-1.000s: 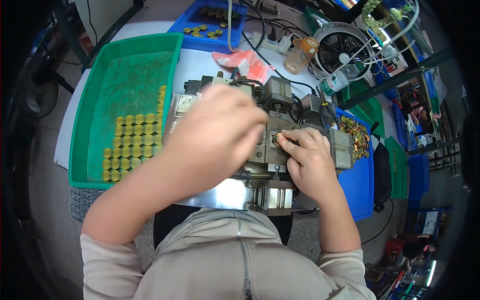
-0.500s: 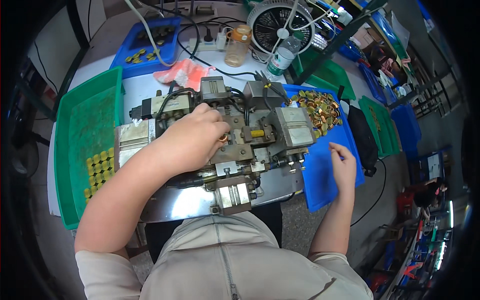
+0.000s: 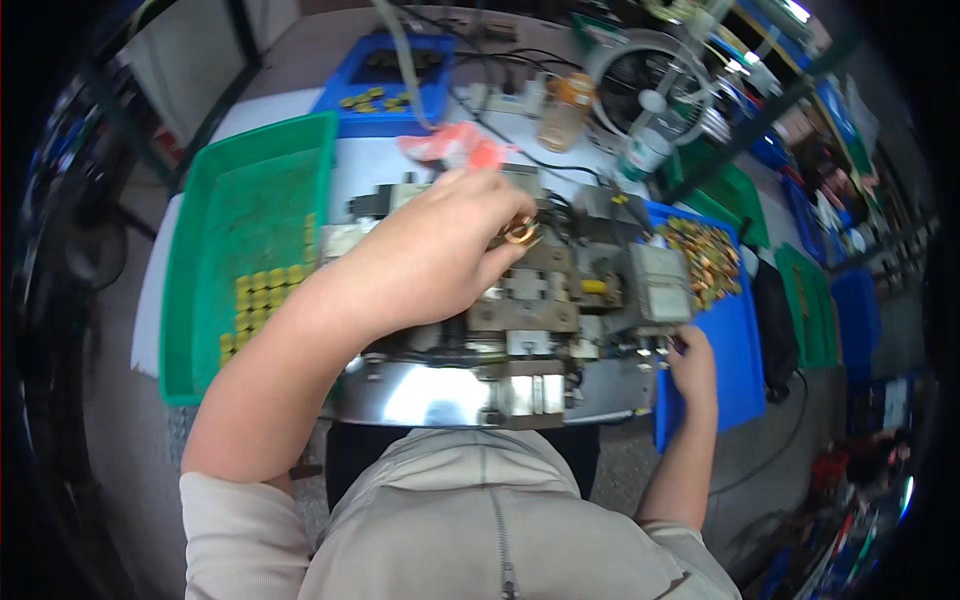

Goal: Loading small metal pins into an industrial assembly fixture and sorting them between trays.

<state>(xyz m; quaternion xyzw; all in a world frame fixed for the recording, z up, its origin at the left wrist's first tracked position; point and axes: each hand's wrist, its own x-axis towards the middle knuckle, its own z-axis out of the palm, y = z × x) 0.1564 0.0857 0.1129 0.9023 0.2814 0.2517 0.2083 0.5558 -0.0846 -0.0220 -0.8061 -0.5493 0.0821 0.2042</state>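
Note:
My left hand (image 3: 462, 235) is raised over the metal machine fixture (image 3: 540, 318), its thumb and fingers pinching a small copper-coloured ring (image 3: 521, 233). Below that hand lies the fixture's bare metal seat, and a yellow spring (image 3: 594, 287) sits to the right of it. My right hand (image 3: 692, 368) is beside the silver knobs (image 3: 652, 352) at the fixture's right end, over the near part of a blue tray (image 3: 722, 385). Its fingers are curled in; blur hides what they hold, if anything. Many loose copper and yellow-green rings (image 3: 708, 262) are heaped at that tray's far end.
A green tray (image 3: 205, 215) at left holds rows of yellow-green parts (image 3: 268, 295). Behind stand a blue tray (image 3: 385, 128), a red-and-white cloth (image 3: 460, 146), an orange-capped bottle (image 3: 566, 115), a water bottle (image 3: 650, 148) and a fan (image 3: 640, 85). Cables cross the table.
My left hand has lifted off the fixture with the ring in its fingers. My right hand has moved to the knobs at the fixture's right end. The whole view has shifted.

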